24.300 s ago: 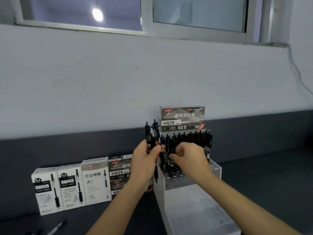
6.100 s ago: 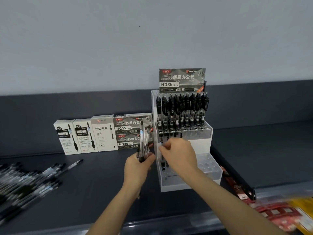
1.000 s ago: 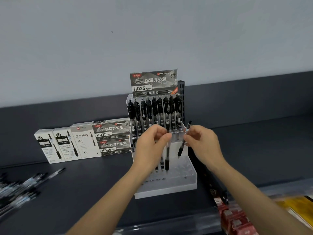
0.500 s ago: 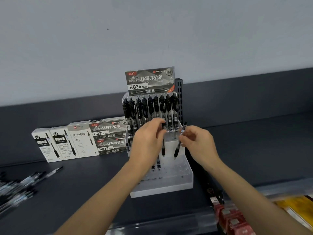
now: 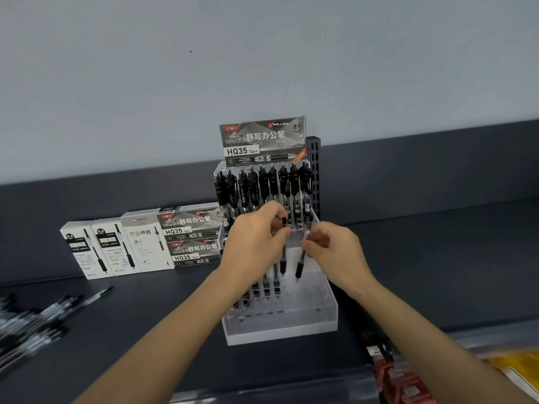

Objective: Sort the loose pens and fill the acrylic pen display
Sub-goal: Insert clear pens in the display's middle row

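Standing mid-shelf (image 5: 437, 272), clear stepped acrylic display (image 5: 280, 328): back row (image 5: 264, 185) full of black-clipped pens. Left hand (image 5: 256, 237) pinches one slim pen (image 5: 283, 262); right hand (image 5: 335, 252) pinches a second pen (image 5: 300, 263) above the front holes. Loose pens (image 5: 38, 322) heaped at the shelf's left edge.

Three white boxes (image 5: 112, 249), two stacked grey boxes (image 5: 191, 236) beside them, dark shelf (image 5: 437, 272), pale wall (image 5: 145, 83), red packets (image 5: 399, 380) at lower right

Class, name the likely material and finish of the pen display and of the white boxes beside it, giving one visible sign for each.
Pen display: probably clear acrylic, glossy to slightly frosted; the pens standing in it show through its walls.
White boxes: likely printed cardboard, matte; sharp folded edges and flat printed faces.
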{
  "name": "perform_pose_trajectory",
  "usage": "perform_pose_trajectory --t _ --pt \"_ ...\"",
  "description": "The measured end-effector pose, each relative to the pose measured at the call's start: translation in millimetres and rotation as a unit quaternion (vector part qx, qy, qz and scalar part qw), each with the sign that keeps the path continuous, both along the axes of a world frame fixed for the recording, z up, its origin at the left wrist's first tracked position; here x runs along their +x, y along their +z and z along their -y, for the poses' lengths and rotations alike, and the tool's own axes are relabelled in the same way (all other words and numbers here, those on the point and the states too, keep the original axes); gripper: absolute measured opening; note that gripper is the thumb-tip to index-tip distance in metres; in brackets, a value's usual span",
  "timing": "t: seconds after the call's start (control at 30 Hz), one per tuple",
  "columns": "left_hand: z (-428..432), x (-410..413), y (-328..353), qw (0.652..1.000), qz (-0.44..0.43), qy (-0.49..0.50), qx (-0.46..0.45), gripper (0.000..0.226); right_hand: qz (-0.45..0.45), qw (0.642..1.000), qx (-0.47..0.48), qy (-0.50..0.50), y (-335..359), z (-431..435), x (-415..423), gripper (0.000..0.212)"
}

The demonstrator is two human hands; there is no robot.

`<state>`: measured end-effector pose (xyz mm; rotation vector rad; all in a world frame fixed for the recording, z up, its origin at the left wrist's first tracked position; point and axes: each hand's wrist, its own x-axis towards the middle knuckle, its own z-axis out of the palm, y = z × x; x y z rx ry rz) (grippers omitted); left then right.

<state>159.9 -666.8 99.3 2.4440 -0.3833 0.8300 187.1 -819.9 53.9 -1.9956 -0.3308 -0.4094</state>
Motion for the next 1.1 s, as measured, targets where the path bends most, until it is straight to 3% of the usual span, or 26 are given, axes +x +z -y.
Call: perform_pose_trajectory --t 0.23,0.6,0.83,1.1 --pt "-4 3 8 0.999 -0.040 -0.017 0.024 0.015 -0.009 0.999 -0.036 0.013 -2 -1 3 0.015" --pt "-10 3 16 0.995 -0.083 0.005 0.063 0.014 -0.008 0.998 -0.063 0.016 -3 -1 5 0.030" --pt "-10 8 9 0.981 -0.105 0.001 0.162 0.011 -0.007 0.996 -0.085 0.029 -4 -4 8 0.017" --pt "-8 15 5 0.971 -0.061 0.030 0.227 0.021 0.017 0.992 -0.122 -0.006 -14 -13 7 0.010"
